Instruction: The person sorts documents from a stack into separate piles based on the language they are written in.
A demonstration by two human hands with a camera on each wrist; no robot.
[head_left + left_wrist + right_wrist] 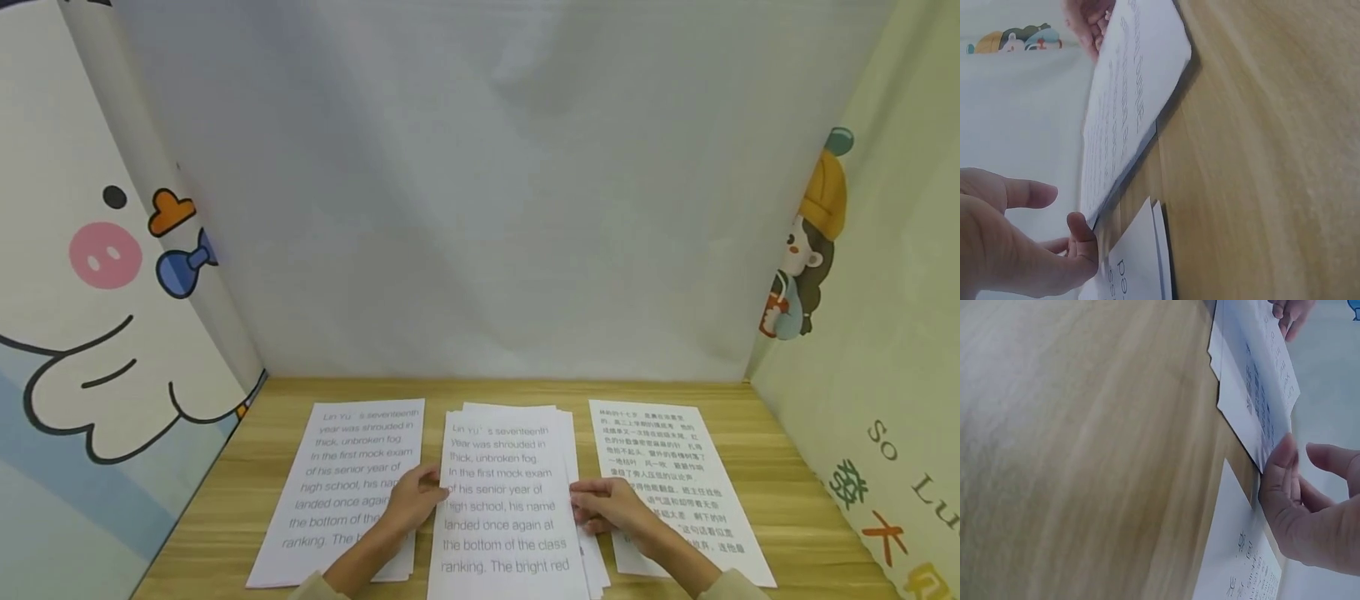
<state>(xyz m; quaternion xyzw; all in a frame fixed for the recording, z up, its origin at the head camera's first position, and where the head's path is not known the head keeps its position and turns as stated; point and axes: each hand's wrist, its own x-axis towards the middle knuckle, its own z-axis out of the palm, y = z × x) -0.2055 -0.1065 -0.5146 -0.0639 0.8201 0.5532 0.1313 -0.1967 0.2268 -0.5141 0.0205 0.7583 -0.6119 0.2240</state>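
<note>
A loose stack of printed paper sheets (504, 533) lies between both hands, its upper page in English text. My left hand (416, 500) grips the stack's left edge, and in the left wrist view its thumb (1082, 236) meets the paper's edge. On the opposite edge, my right hand (611, 508) holds the paper; in the right wrist view its thumb (1282, 456) is against the edge. Several sheets stick out unevenly at the back and right of the stack. The undersides of the fingers are partly hidden.
To the left lies another English-printed stack (345, 467), partly under the left forearm. On the right, a pile with Chinese text (660, 450) sits beneath the right forearm. The wooden table (817, 533) is bordered by a white back wall (510, 208) and decorated side panels.
</note>
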